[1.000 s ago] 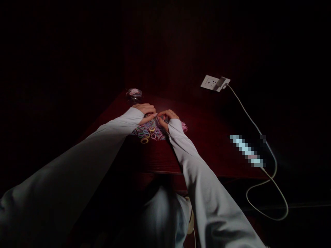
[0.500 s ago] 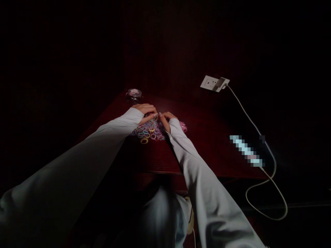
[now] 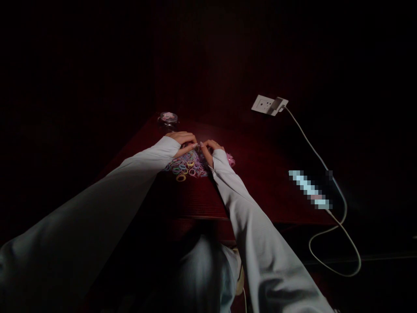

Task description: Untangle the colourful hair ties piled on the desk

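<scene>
A heap of small coloured hair ties (image 3: 185, 167) lies on the dark red table, in yellow, pink, blue and purple. At the heap's far side my left hand (image 3: 182, 140) has its thumb and fingers drawn together in a pinch. Facing it, thumb tip close to the left fingertips, my right hand (image 3: 210, 150) is pinched as well. Something tiny may sit between the fingertips, but it is too small and dim to make out. To the right of my right wrist shows a shiny pink bundle (image 3: 230, 160), partly hidden by the sleeve.
Behind my left hand stands a clear round jar (image 3: 168, 119) with pinkish contents near its top. A wall socket (image 3: 262, 105) holds a white charger, whose cable (image 3: 306, 134) runs to a blurred-out device (image 3: 309, 190) at the table's right. The table's front edge (image 3: 202, 217) is close to my knees.
Both hands stay over the heap, with only slight finger movement at the fingertips. The whole view has shifted very slightly.
</scene>
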`<state>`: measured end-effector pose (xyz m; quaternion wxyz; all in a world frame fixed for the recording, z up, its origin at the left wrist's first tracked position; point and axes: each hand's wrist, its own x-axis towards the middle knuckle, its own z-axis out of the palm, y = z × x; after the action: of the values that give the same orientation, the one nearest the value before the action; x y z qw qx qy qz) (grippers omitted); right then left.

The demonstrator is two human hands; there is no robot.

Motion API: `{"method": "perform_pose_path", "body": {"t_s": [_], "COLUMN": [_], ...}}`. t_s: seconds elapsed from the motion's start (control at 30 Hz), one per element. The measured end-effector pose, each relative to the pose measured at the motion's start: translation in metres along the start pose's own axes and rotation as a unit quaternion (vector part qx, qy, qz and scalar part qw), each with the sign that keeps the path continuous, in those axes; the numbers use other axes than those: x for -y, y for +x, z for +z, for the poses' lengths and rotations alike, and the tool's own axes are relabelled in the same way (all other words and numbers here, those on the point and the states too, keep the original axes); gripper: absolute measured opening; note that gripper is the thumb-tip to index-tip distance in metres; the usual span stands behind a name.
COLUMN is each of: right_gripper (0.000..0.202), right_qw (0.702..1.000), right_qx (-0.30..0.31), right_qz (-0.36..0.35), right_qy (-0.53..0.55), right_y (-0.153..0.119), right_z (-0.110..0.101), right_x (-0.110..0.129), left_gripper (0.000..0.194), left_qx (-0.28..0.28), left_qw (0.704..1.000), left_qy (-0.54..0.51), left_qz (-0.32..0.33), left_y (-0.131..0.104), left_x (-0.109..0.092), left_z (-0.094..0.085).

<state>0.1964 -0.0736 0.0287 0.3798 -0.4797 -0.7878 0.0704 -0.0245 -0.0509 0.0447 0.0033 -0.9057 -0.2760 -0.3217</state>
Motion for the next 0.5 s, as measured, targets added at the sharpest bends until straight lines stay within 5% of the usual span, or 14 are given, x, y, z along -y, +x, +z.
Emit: {"method": "perform_pose_path", "body": {"t_s": [0.5], "right_gripper": [0.040], "right_qw": [0.999], "right_qx": [0.006], "right_qz": [0.039], "right_qy": [-0.033], "right_y": [-0.0017], "right_z": [0.0008], "right_x": [0.0030], "left_gripper": [0.031], "left_qx": [-0.002], "left_qw": [1.000], "left_qy": [0.008], "left_qz": [-0.009], "left_y": [-0.0009], "left_x": [-0.0025], "left_z": [0.0000]}}
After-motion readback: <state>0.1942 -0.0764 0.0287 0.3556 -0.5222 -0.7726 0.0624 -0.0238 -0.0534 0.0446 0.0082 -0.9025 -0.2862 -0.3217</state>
